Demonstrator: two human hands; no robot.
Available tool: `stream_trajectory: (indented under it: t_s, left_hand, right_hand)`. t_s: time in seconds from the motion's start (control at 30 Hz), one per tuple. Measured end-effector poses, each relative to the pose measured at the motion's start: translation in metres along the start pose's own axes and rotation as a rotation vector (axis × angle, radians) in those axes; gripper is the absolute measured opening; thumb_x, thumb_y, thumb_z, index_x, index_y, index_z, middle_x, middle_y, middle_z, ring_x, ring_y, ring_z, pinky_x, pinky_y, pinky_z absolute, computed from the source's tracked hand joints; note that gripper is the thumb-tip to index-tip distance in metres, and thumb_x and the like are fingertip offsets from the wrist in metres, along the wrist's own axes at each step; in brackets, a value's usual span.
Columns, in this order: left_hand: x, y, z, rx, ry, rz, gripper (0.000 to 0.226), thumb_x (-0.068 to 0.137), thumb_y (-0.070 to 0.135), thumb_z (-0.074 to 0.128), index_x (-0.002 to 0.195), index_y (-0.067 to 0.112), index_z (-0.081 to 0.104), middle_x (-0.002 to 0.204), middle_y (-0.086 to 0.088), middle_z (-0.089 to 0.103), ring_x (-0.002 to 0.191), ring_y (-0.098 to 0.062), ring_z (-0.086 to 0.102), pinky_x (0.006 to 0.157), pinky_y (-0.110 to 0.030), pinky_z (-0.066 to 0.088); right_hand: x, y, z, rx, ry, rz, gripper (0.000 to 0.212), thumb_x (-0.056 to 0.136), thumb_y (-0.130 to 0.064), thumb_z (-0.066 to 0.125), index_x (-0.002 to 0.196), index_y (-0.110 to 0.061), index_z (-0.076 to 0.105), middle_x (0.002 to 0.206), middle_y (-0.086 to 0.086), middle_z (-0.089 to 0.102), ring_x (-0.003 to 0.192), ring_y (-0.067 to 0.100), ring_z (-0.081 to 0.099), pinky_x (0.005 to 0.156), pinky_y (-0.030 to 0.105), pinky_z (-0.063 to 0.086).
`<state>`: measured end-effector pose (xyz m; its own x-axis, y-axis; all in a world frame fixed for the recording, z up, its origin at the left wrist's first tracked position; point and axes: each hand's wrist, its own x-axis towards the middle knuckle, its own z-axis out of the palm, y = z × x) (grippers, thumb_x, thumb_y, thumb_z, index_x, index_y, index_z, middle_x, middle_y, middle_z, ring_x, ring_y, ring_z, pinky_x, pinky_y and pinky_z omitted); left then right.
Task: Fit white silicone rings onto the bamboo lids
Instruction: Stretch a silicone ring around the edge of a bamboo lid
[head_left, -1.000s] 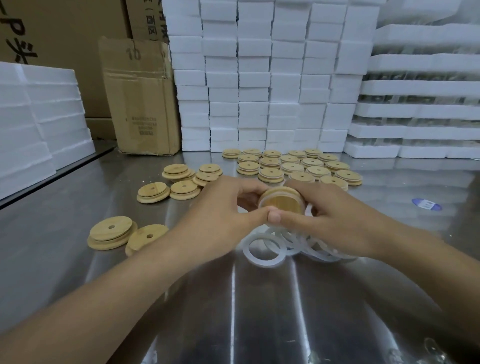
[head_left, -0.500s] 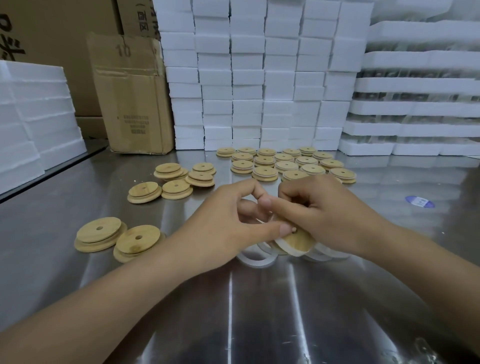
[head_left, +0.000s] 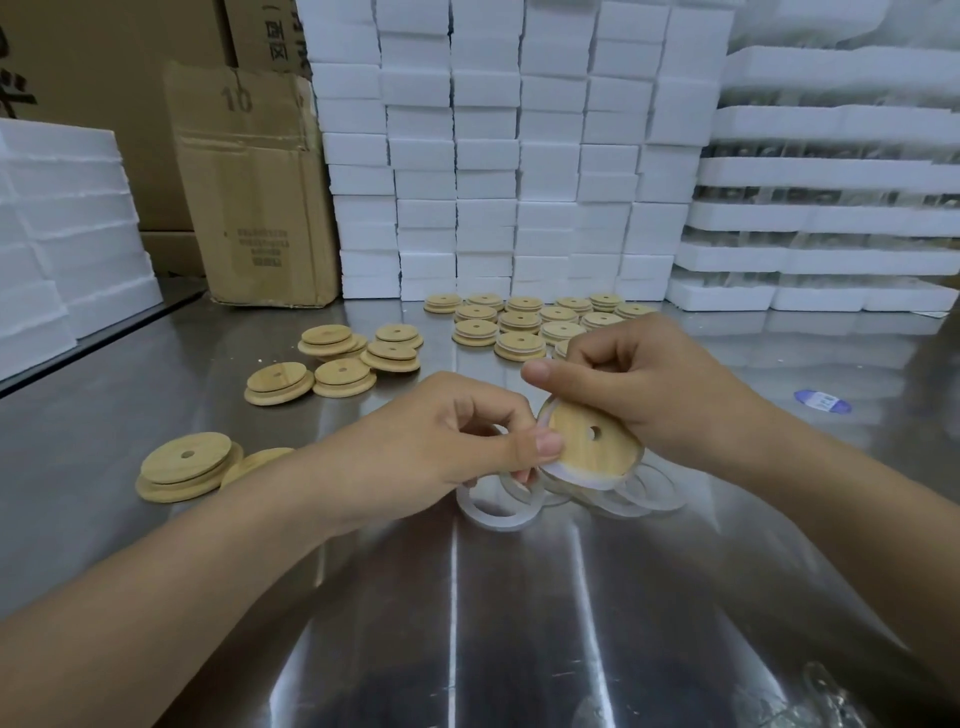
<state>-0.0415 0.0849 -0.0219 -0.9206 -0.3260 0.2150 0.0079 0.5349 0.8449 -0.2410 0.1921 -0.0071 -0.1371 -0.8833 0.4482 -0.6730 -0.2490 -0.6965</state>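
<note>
Held a bamboo lid (head_left: 587, 452) tilted above the bench (head_left: 467, 649), near the middle of the view, flat face and small hole turned toward the camera. Pinched its rim at 9 o'clock with the left hand (head_left: 441, 447), thumb on top and fingers (head_left: 493, 413) curled close. Gripped the rim at 2 o'clock with the right hand (head_left: 654, 384), fingers curled behind the wood, thumb stuck out toward 10 o'clock and clear of the lid. Saw a white silicone ring (head_left: 569, 475) along the lid's lower edge, from 9 to 6 o'clock; could not tell whether seated all the way round. Found a heap of loose rings (head_left: 493, 512) lying on the bench just under both hands. Counted three groups of other lids: rows of far lids (head_left: 519, 325) at 12 o'clock, a cluster of stacked lids (head_left: 343, 358) at 10 o'clock, and near lids (head_left: 187, 465) at 9 o'clock. Noted white foam blocks (head_left: 519, 156) walled up at 12 o'clock, a cardboard box (head_left: 254, 197) at 11 o'clock, and a blue sticker (head_left: 822, 401) at 3 o'clock.
</note>
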Motion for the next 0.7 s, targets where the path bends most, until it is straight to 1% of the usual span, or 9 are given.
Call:
stream_trajectory:
  t_s: [0.07, 0.13, 0.17, 0.2, 0.23, 0.3, 0.43, 0.6, 0.7]
  left_hand:
    - [0.001, -0.003, 0.000, -0.011, 0.038, 0.029, 0.039, 0.096, 0.045, 0.076, 0.082, 0.009, 0.077, 0.080, -0.020, 0.071, 0.072, -0.045, 0.055, 0.068, -0.057, 0.042]
    - [0.002, -0.006, 0.001, 0.044, 0.053, 0.035, 0.039, 0.092, 0.050, 0.078, 0.082, 0.012, 0.080, 0.082, -0.023, 0.074, 0.080, -0.052, 0.064, 0.078, -0.064, 0.051]
    - [0.002, -0.008, 0.003, 0.084, 0.035, 0.026, 0.035, 0.092, 0.049, 0.078, 0.081, 0.016, 0.081, 0.079, -0.016, 0.075, 0.080, -0.047, 0.067, 0.079, -0.060, 0.054]
    - [0.001, -0.011, 0.005, 0.100, 0.005, 0.013, 0.032, 0.094, 0.046, 0.079, 0.078, 0.018, 0.080, 0.074, -0.006, 0.075, 0.073, -0.035, 0.067, 0.073, -0.050, 0.057]
    - [0.001, -0.013, 0.007, 0.092, -0.029, 0.002, 0.030, 0.096, 0.042, 0.079, 0.077, 0.019, 0.078, 0.070, 0.002, 0.072, 0.066, -0.021, 0.064, 0.067, -0.036, 0.054]
    - [0.001, -0.015, 0.011, 0.046, -0.071, -0.008, 0.026, 0.095, 0.039, 0.081, 0.080, 0.019, 0.077, 0.068, 0.006, 0.070, 0.064, -0.009, 0.061, 0.064, -0.019, 0.049]
    - [0.001, -0.009, 0.013, -0.005, 0.033, 0.008, 0.028, 0.092, 0.048, 0.080, 0.089, 0.020, 0.082, 0.079, 0.002, 0.078, 0.068, -0.008, 0.069, 0.063, -0.015, 0.051]
    - [0.003, -0.008, 0.019, -0.125, 0.200, 0.010, 0.030, 0.096, 0.033, 0.076, 0.083, 0.007, 0.083, 0.071, -0.006, 0.077, 0.059, -0.006, 0.062, 0.062, -0.013, 0.049]
    - [0.004, -0.006, 0.018, -0.137, 0.262, -0.011, 0.025, 0.096, 0.029, 0.077, 0.079, 0.011, 0.083, 0.071, -0.004, 0.076, 0.058, -0.007, 0.059, 0.059, -0.010, 0.046]
  right_hand:
    - [0.000, 0.001, 0.002, 0.045, 0.027, 0.019, 0.065, 0.087, -0.054, 0.074, 0.056, -0.004, 0.047, 0.053, 0.003, 0.036, 0.049, 0.011, 0.032, 0.046, 0.018, 0.029]
    - [0.000, 0.000, 0.002, 0.080, 0.093, 0.043, 0.063, 0.090, -0.052, 0.073, 0.054, -0.009, 0.044, 0.052, 0.000, 0.036, 0.048, 0.010, 0.033, 0.047, 0.015, 0.030]
    - [0.000, 0.000, 0.001, 0.096, 0.133, 0.052, 0.062, 0.092, -0.053, 0.071, 0.052, -0.014, 0.042, 0.051, -0.003, 0.036, 0.048, 0.009, 0.033, 0.047, 0.013, 0.031]
    - [0.000, -0.001, 0.000, 0.109, 0.169, 0.058, 0.061, 0.092, -0.054, 0.070, 0.052, -0.017, 0.042, 0.050, -0.006, 0.035, 0.047, 0.008, 0.033, 0.047, 0.012, 0.031]
    - [0.001, -0.002, -0.002, 0.112, 0.200, 0.063, 0.062, 0.092, -0.056, 0.069, 0.052, -0.016, 0.043, 0.051, -0.007, 0.036, 0.047, 0.008, 0.034, 0.048, 0.011, 0.032]
    - [0.000, -0.003, -0.003, 0.094, 0.251, 0.063, 0.064, 0.093, -0.059, 0.068, 0.056, -0.011, 0.047, 0.052, -0.005, 0.040, 0.048, 0.008, 0.036, 0.049, 0.011, 0.033]
    - [-0.001, -0.004, -0.001, 0.020, 0.301, 0.037, 0.061, 0.097, -0.054, 0.066, 0.058, -0.011, 0.046, 0.052, -0.007, 0.040, 0.049, 0.006, 0.037, 0.049, 0.012, 0.032]
    - [-0.002, -0.004, 0.007, -0.033, 0.233, -0.011, 0.059, 0.103, -0.051, 0.059, 0.059, -0.014, 0.043, 0.055, -0.008, 0.039, 0.052, 0.005, 0.037, 0.051, 0.014, 0.031]
    - [-0.002, -0.004, 0.006, 0.012, 0.183, 0.001, 0.057, 0.101, -0.052, 0.061, 0.065, -0.009, 0.056, 0.057, -0.004, 0.055, 0.054, 0.007, 0.052, 0.053, 0.017, 0.041]
